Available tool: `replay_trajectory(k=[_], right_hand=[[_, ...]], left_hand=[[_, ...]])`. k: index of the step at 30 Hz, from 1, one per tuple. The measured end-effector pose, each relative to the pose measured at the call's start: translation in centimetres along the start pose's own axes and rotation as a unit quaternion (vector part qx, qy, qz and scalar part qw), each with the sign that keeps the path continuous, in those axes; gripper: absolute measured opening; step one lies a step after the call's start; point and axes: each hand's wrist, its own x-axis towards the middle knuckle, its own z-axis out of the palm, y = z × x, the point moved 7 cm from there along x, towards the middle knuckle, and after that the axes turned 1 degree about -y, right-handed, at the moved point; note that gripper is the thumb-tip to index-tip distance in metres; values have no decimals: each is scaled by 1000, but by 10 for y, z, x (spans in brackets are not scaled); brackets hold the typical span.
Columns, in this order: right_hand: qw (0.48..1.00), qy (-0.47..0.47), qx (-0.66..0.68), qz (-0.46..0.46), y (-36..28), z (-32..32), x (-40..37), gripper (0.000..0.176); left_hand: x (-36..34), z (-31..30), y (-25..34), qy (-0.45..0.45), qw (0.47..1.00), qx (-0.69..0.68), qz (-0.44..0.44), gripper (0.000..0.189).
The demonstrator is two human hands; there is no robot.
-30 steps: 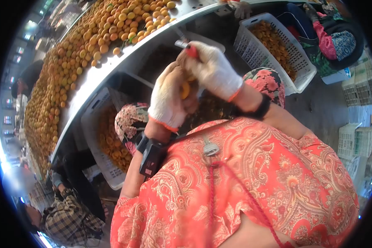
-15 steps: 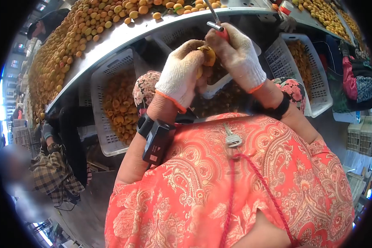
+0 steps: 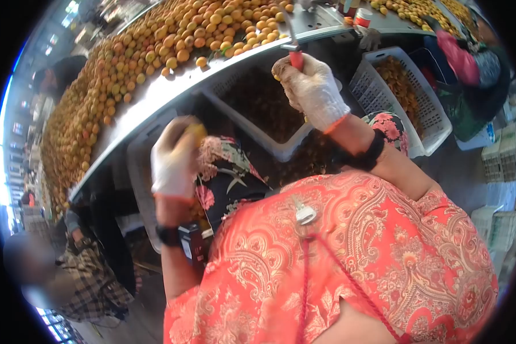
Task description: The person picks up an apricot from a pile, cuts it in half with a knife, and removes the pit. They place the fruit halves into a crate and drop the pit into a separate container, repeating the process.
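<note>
Clasping red-handled tool (image 3: 295, 59), right hand's (image 3: 316, 92) grip closed; left hand (image 3: 174, 160) blurred, seemingly curled round yellow fruit (image 3: 198, 132).

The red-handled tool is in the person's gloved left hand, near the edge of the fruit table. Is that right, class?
Not the left hand: the head view shows the red-handled tool in the gloved right hand, near the edge of the fruit table.

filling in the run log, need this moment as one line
left hand: blurred, grip on yellow piece | right hand: grip on red-handled tool | fruit: heaped on table
</note>
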Motion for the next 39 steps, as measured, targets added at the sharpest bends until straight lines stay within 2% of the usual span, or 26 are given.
replay_trajectory(k=[1, 2, 3, 4, 5, 7, 8, 9, 11, 15, 17, 19, 20, 21, 22, 23, 25, 27, 28, 31, 32, 33, 34, 36, 37, 39], right_hand=[[1000, 13, 4, -6, 11, -12, 10, 19], [988, 42, -129, -78, 14, -25, 19, 23], [952, 69, -261, -145, 9, -33, 23, 28], [939, 90, -313, -106, 10, -44, 25, 33], [940, 97, -310, -108, 12, -51, 27, 33], [952, 99, -288, -30, 36, -63, 31, 28], [963, 89, -252, -31, 49, -64, 33, 22], [964, 91, -250, -27, 52, -63, 32, 22], [986, 51, -160, 1, 62, -53, 28, 17], [987, 18, -154, 36, 74, -53, 27, 19], [987, 20, -151, 48, 82, -60, 29, 20], [987, 23, -150, 59, 90, -68, 32, 21], [989, 19, -127, 76, 92, -69, 34, 20], [990, 14, -103, 92, 93, -70, 35, 20], [987, 4, -70, 143, 95, -70, 34, 17], [987, 6, -70, 145, 93, -71, 36, 17], [982, -15, -32, 186, 95, -66, 36, 18], [981, -15, -38, 192, 94, -65, 36, 18], [983, -24, -41, 176, 93, -64, 37, 19], [988, -37, -39, 143, 87, -58, 39, 20], [992, -44, -16, 117, 82, -52, 38, 20], [994, -50, 7, 92, 75, -48, 36, 21], [995, -47, 6, 92, 71, -44, 33, 21], [996, -62, -71, 4, 50, -32, 28, 22], [991, -70, -109, -39, 38, -27, 23, 23], [986, -87, -136, -45, 25, -21, 14, 24]], left_hand=[[2, -34, -11, 33, 998, 55, -30, 14], [3, -72, -28, 83, 993, 76, -45, 12], [9, -123, -52, 119, 976, 179, -28, 13], [16, -185, -82, 168, 938, 302, -4, 17], [20, -232, -95, 216, 882, 419, 19, 21], [23, -264, -77, 271, 885, 377, -14, 31], [36, -269, -67, 297, 885, 359, 4, 33], [47, -232, -42, 262, 934, 236, 50, 32], [86, -176, -19, 194, 967, 164, 32, 28], [184, -58, -12, 59, 963, 258, 57, 28], [244, -27, -33, 4, 923, 374, 88, 40], [288, -1, -44, 9, 830, 547, 111, 44], [303, 7, -53, 10, 809, 580, 98, 47], [313, 18, -59, 0, 761, 636, 124, 49], [327, 25, -70, -23, 745, 660, 95, 50], [339, 30, -82, -45, 726, 683, 66, 50], [349, 29, -91, -34, 735, 670, 96, 44], [352, 36, -83, -61, 768, 630, 97, 37], [350, 40, -80, -70, 763, 631, 118, 37], [319, 50, -55, -80, 856, 499, 105, 36], [291, 62, -37, -97, 927, 354, 73, 34], [258, 76, -20, -113, 973, 200, 39, 33], [230, 85, -6, -115, 973, 198, 40, 33], [178, 110, 11, -200, 979, -38, 19, 36], [159, 115, 13, -203, 978, -40, 19, 36], [128, 123, 21, -219, 971, -78, 48, 37]])
